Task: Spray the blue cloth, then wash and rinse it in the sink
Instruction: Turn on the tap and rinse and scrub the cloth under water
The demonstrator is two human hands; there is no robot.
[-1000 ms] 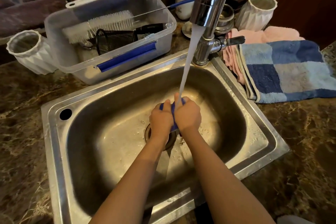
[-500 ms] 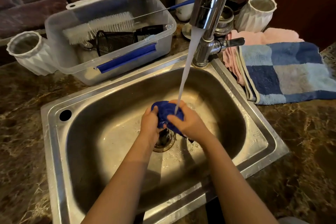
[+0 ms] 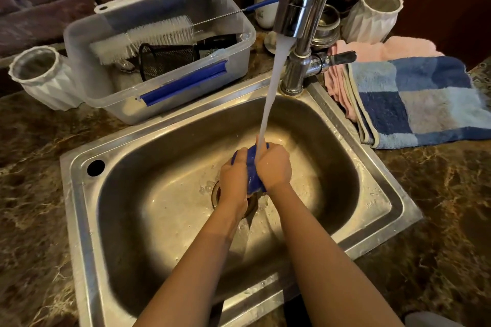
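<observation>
Since half a second ago, both hands have closed back together, bunching the blue cloth into a narrow wad where it was spread open. Left hand and right hand are fists pressed side by side, squeezing the cloth under the water stream above the drain (partly hidden) of the sink. Good rinsing probably means alternating opening and wringing, keeping the wad centred under the flow.
</observation>
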